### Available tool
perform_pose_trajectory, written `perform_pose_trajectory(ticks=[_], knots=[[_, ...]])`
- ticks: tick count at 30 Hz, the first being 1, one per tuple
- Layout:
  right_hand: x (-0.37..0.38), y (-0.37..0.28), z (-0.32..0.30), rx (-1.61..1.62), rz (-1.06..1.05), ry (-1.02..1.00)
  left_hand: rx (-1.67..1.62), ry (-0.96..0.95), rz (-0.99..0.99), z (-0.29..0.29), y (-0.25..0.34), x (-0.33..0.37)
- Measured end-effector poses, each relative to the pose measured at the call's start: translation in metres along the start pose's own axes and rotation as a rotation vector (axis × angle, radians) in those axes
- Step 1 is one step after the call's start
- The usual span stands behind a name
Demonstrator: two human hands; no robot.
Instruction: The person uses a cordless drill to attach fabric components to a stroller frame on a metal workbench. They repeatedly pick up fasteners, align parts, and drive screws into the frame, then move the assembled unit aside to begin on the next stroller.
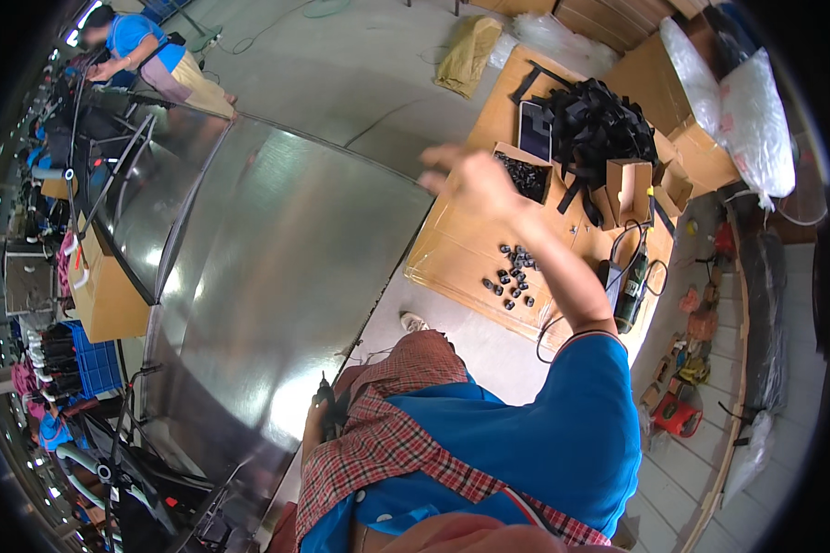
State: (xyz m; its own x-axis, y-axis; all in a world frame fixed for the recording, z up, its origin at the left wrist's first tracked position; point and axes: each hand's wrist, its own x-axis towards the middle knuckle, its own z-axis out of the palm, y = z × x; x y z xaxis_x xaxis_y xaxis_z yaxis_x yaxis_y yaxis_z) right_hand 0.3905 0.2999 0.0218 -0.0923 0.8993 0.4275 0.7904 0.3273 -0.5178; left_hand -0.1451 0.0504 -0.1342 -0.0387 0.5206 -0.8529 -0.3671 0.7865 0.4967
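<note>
Right hand (481,182) blurred, forearm (567,272) outstretched; left hand (314,428) low, partly hidden.

Co-worker (143,51), one, in blue shirt, upper left. Sack (468,57), tan, crumpled, on the grey floor (286,64). Plastic bag (756,129), clear, filled, upper right. Cable (383,122), thin, dark, trailing across the floor. Carton (109,293), brown cardboard, left side. Crate (95,358), blue plastic, just below the carton. Container (678,415), red, lower right, on pale tiles (659,502). Long bundle (764,318), black wrapping, far right.
</note>
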Motion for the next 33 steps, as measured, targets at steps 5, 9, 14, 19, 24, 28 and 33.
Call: perform_pose_trajectory(ticks=[5, 9, 14, 19, 24, 28, 33], knots=[[-0.054, -0.068, 0.023, 0.311, -0.006, -0.502, 0.020, 0.019, 0.019, -0.016, 0.003, 0.009], [-0.101, -0.065, 0.054, 0.339, -0.007, -0.689, 0.052, 0.073, 0.071, -0.017, 0.018, 0.032], [-0.140, -0.086, 0.074, 0.400, -0.007, -0.900, 0.410, 0.496, 0.274, -0.097, -0.001, 0.093], [-0.164, -0.101, 0.098, 0.390, -0.128, -1.012, 0.713, 0.740, 0.518, -0.151, -0.012, 0.117], [-0.166, -0.102, 0.112, 0.353, -0.123, -1.161, 0.801, 0.909, 0.160, -0.126, -0.003, 0.112], [-0.144, -0.118, 0.115, 0.355, -0.186, -1.247, 0.761, 0.898, 0.129, -0.116, -0.014, 0.102], [-0.125, -0.150, 0.134, 0.301, -0.341, -1.251, 0.787, 0.824, 0.166, -0.112, -0.018, 0.080]])
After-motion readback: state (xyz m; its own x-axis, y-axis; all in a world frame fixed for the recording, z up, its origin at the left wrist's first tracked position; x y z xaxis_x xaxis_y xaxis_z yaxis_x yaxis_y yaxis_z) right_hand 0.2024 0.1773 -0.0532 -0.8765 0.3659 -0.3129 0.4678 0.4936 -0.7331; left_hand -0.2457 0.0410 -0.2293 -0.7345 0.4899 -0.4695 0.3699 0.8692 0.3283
